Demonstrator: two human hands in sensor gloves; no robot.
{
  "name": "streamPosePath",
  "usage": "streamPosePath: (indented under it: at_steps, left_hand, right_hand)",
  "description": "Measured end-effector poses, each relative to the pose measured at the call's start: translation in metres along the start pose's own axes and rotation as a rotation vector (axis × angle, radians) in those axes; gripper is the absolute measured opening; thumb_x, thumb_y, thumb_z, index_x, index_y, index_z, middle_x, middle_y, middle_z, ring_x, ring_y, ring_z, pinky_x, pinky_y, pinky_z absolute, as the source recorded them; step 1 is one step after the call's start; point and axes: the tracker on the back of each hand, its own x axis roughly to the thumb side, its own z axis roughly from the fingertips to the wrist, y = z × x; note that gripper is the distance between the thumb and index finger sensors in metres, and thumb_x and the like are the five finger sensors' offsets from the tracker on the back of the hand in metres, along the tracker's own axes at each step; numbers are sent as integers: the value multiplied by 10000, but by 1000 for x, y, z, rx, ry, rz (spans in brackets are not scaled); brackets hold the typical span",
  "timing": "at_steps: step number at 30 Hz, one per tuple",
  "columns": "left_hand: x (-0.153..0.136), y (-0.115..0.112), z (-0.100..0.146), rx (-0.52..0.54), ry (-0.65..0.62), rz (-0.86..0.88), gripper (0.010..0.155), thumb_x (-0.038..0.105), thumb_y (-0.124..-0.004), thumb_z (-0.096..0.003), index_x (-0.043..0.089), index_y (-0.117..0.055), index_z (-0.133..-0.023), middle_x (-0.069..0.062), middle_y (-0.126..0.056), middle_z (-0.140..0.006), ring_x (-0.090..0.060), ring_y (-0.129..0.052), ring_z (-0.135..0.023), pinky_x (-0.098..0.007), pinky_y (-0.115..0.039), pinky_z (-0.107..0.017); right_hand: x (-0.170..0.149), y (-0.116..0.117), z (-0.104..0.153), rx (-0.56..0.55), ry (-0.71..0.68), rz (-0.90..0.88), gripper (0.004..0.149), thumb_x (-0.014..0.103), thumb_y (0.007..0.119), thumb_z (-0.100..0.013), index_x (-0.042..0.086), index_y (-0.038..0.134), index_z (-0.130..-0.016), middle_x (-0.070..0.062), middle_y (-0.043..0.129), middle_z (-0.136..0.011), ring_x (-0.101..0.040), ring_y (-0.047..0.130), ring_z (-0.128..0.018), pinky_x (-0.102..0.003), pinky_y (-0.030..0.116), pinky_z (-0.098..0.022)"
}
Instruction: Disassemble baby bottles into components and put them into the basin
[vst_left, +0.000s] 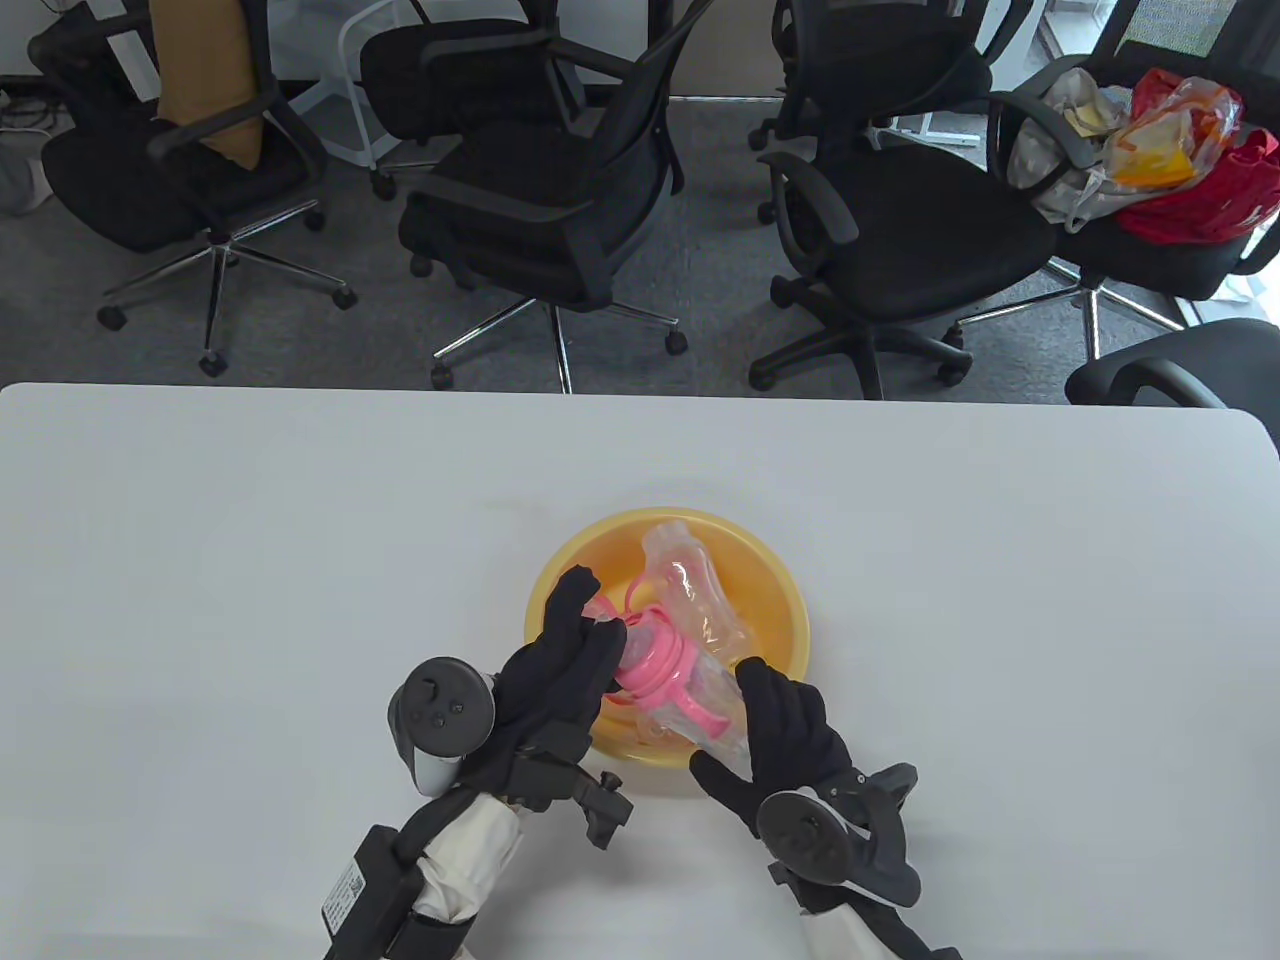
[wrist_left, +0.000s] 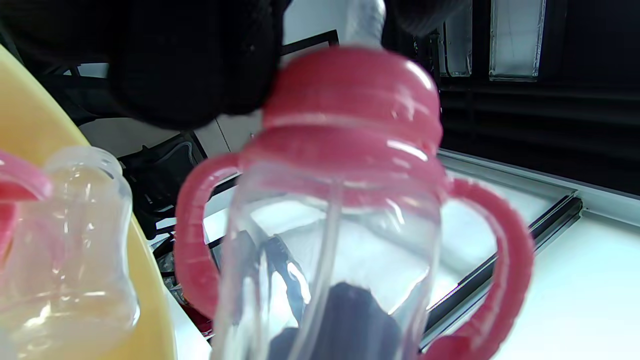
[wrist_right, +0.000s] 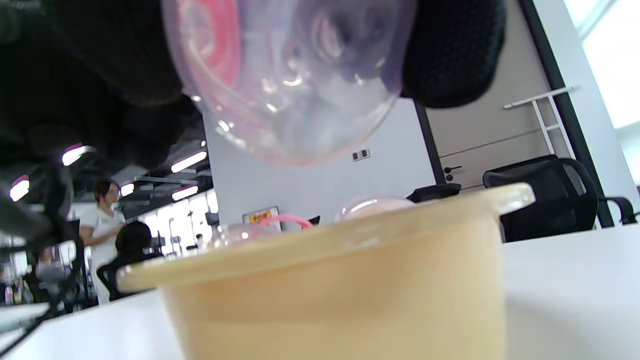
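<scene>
On the white table (vst_left: 300, 520) sits the yellow basin (vst_left: 780, 590), a clear bottle body (vst_left: 690, 590) lying inside it. Above its near rim both hands hold the baby bottle (vst_left: 690, 690): the right hand (vst_left: 790, 735) wraps around its clear base, the left hand (vst_left: 565, 660) clasps its pink collar (vst_left: 650, 665) and teat end

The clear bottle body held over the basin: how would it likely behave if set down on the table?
The clear bottle body looks empty and thin-walled, so probably light. Its rounded base and curved sides suggest that it could roll if laid down. The glossy plastic may be slippery, though both hands, left and right, grip it; the pink handles might check rolling.
</scene>
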Motion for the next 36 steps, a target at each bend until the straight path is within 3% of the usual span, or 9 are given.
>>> streamPosePath:
  at_steps: [3, 6, 9, 13, 15, 22, 25, 31, 36]
  left_hand:
    - [0, 5, -1, -10, -22, 100, 762, 463, -611, -653, -96, -418, -1133, -245, -886, -814, -429, -955, -615, -599, -799, -477]
    - [-2, 3, -6, -150, -75, 224, 778, 460, -633, -654, 9, -281, -1181, -271, -627, -1140, -550, -681, -996, -681, -617, -680]
    - [-3, -2, -8, -273, -109, 368, 772, 420, -663, -659, 75, -231, -1197, -207, -516, -1232, -557, -516, -1100, -711, -507, -732]
    - [0, -4, -9, -292, -128, 383, 637, 326, -698, -651, 121, -428, -1191, -165, -678, -1167, -473, -712, -1041, -693, -572, -718]
    - [1, -1, -9, -228, -121, 319, 591, 319, -718, -642, 85, -529, -1150, -192, -725, -1113, -485, -774, -956, -662, -630, -694]
    - [3, 6, -4, -109, -90, 32, 702, 498, -660, -632, 7, -571, -1126, -250, -818, -883, -375, -912, -662, -562, -774, -523]
    - [0, 7, -5, -156, -86, 42, 722, 527, -594, -645, 8, -550, -1145, -254, -793, -923, -433, -876, -734, -618, -728, -577]
    - [-10, 3, -11, -326, -73, 463, 664, 414, -687, -649, 58, -511, -1181, -270, -660, -1144, -532, -723, -963, -663, -623, -684]
    - [-10, 13, -13, -314, -104, 312, 559, 330, -739, -633, 83, -656, -1127, -244, -761, -1094, -484, -826, -904, -615, -711, -649]
  right_hand:
    - [-7, 1, 0, 15, -1, -148, 920, 547, 784, -496, 16, 348, -1107, -237, 581, -1044, -493, 663, -803, -520, 750, -568]
    - [-7, 3, -1, 30, -12, -202, 921, 546, 785, -495, 16, 348, -1108, -237, 583, -1045, -493, 663, -805, -521, 749, -568]
    - [-3, 4, -1, 46, -36, -196, 907, 549, 784, -494, 24, 366, -1104, -229, 585, -1048, -488, 667, -808, -517, 751, -572]
    - [-1, 5, 0, 53, -51, -206, 909, 549, 785, -492, 25, 366, -1105, -228, 587, -1048, -488, 668, -810, -518, 751, -573]
    - [-1, 5, 0, 58, -57, -200, 910, 547, 790, -490, 26, 367, -1106, -228, 592, -1047, -490, 669, -808, -520, 750, -573]
    - [2, 7, 0, 68, -73, -151, 909, 547, 792, -487, 34, 369, -1107, -222, 592, -1051, -487, 667, -814, -521, 747, -579]
    - [1, 7, 0, 60, -63, -164, 910, 548, 788, -490, 26, 369, -1107, -227, 593, -1049, -488, 669, -811, -521, 748, -575]
    - [-1, 7, 1, 55, -55, -183, 908, 546, 788, -491, 27, 368, -1107, -226, 591, -1050, -490, 667, -813, -522, 747, -577]
    - [-1, 7, 0, 63, -56, -182, 908, 547, 788, -491, 27, 370, -1107, -228, 593, -1050, -490, 668, -813, -522, 747, -577]
